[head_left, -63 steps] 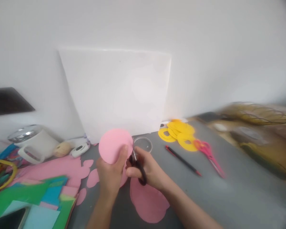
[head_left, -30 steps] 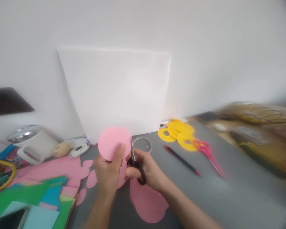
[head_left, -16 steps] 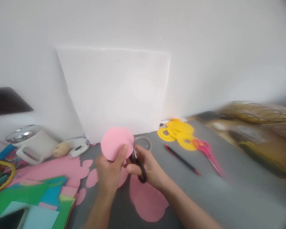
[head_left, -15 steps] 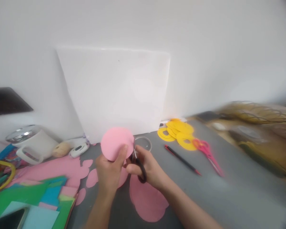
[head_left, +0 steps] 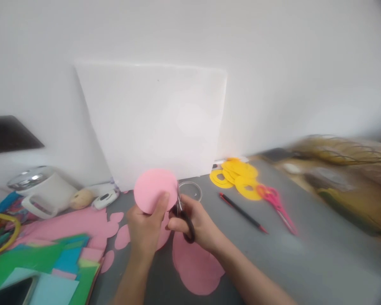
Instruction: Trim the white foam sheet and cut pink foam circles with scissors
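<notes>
My left hand (head_left: 147, 226) pinches a round pink paper disc (head_left: 154, 188), thumb on its front near the lower right. In my right hand (head_left: 198, 222) is a pair of black-handled scissors (head_left: 188, 226), fingers through the loops. The blades meet the disc's right edge; whether they are parted is hard to see. Below my hands, pink paper circles (head_left: 200, 271) lie overlapping on the grey table (head_left: 165, 284). Small pink scraps (head_left: 122, 237) lie left of my left hand.
A white board (head_left: 158, 118) leans on the wall. Yellow paper rings (head_left: 249, 187), a black pencil (head_left: 243, 212) and pink scissors (head_left: 277, 205) lie to the right. A clear round ring (head_left: 190, 191) sits behind my right hand. Coloured paper (head_left: 28, 262) and a white mug (head_left: 52, 195) are left.
Almost nothing differs. The disc and both hands have shifted up very slightly, and the scissors stay at the disc's right edge.
</notes>
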`<state>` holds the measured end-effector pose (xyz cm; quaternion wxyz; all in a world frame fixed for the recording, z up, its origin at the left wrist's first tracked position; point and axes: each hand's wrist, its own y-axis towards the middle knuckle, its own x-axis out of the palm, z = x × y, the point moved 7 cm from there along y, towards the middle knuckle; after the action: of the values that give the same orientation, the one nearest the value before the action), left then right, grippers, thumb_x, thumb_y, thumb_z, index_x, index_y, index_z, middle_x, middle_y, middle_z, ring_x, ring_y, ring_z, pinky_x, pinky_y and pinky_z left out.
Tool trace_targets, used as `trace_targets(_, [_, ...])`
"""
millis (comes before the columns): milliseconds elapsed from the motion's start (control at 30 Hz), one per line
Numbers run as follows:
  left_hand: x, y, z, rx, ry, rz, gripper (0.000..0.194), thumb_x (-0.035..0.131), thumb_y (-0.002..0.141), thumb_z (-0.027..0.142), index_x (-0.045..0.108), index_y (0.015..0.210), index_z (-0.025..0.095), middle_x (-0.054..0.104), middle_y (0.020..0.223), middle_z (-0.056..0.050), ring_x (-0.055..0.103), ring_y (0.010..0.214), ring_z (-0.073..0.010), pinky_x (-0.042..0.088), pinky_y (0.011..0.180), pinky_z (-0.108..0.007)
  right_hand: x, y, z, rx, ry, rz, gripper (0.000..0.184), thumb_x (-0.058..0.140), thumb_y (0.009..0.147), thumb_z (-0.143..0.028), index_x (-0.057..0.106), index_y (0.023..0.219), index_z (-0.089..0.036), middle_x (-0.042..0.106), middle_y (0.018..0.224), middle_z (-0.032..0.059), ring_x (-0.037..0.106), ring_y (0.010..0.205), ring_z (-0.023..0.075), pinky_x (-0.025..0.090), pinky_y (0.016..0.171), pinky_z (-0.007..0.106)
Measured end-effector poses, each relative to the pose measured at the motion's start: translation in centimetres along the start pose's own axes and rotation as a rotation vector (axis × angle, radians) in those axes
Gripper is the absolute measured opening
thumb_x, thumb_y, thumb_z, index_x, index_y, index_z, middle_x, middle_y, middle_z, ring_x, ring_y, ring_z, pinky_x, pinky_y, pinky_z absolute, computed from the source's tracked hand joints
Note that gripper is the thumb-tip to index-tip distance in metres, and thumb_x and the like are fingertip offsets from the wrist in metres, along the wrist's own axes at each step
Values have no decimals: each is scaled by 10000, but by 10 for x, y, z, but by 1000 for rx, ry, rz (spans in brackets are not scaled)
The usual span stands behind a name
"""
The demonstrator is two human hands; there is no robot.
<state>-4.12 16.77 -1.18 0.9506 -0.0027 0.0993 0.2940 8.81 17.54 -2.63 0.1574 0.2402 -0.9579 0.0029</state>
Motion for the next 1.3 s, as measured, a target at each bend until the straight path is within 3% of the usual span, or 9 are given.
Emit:
trace_targets(100, [0, 0, -2, -10, -24, -2, 375, 763, 504, 473, 592, 471, 140, 491, 437, 7, 452, 459, -126, 378, 392, -232, -1, 0, 3, 3, 4, 2, 429, 805, 659, -429, 502, 809, -165, 446, 563, -89, 314, 469, 35, 236, 437, 191])
trace_targets(267, [0, 0, 1, 19, -26, -1, 386, 750, 542, 467, 553, 452, 149, 496, 446, 9, 441, 457, -113, 359, 393, -223, -2, 1, 8, 25, 33, 7, 427, 823, 632, -405, 523, 820, -166, 490, 601, -70, 447, 547, 76, 387, 544, 231])
trace_targets(400, [-2, 0, 0, 25, -41, 10, 439, 731, 552, 512, 495, 413, 170, 461, 405, 22, 418, 421, -105, 341, 387, -229, -1, 1, 11, 58, 40, -3, 441, 818, 631, -419, 523, 852, -176, 520, 635, -56, 506, 587, 105, 424, 585, 264])
trace_targets(667, [2, 1, 2, 32, -3, -24, 421, 747, 504, 485, 491, 382, 173, 458, 382, 23, 422, 409, -106, 335, 382, -229, -2, 1, -3, -20, -8, 2, 496, 789, 651, -495, 489, 874, -169, 495, 653, -60, 359, 520, 50, 273, 471, 202])
trace_targets(1300, [3, 1, 3, 56, -41, -31, 422, 742, 529, 502, 511, 413, 169, 474, 400, 18, 415, 422, -107, 332, 390, -235, -1, 1, -6, 10, 25, 14, 460, 819, 649, -400, 482, 855, -165, 451, 589, -101, 282, 453, 22, 218, 421, 189])
